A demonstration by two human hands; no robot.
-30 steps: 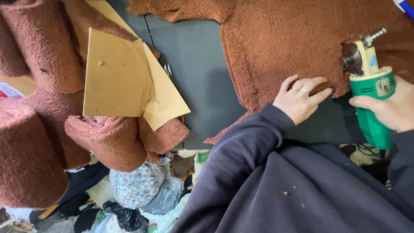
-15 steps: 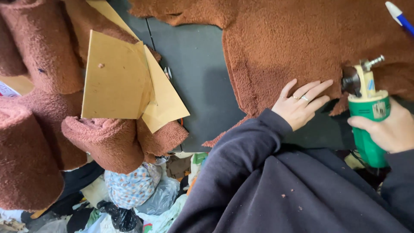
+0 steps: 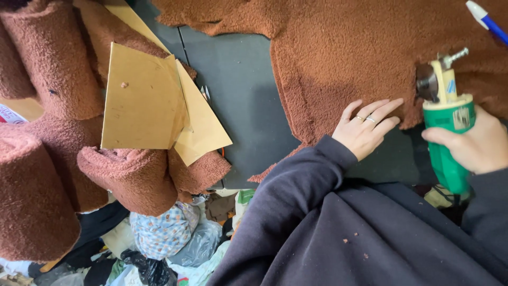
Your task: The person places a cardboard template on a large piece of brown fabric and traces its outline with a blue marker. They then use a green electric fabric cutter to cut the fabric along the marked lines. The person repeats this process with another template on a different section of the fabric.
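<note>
A large sheet of brown fleecy fabric lies spread on a dark grey table. My left hand rests flat on the fabric's near edge, fingers apart, rings on two fingers. My right hand grips a green electric rotary cutter, whose round blade sits in the fabric's edge just right of my left fingertips. My dark sleeves fill the lower right.
Rolls of the same brown fabric are piled at the left, with tan cardboard pattern pieces lying on them. Bags and cloth scraps sit on the floor below. A blue and white pen shows at top right.
The cutter and my right hand have moved down along the fabric edge toward me. My left hand has shifted slightly with it and spread flatter.
</note>
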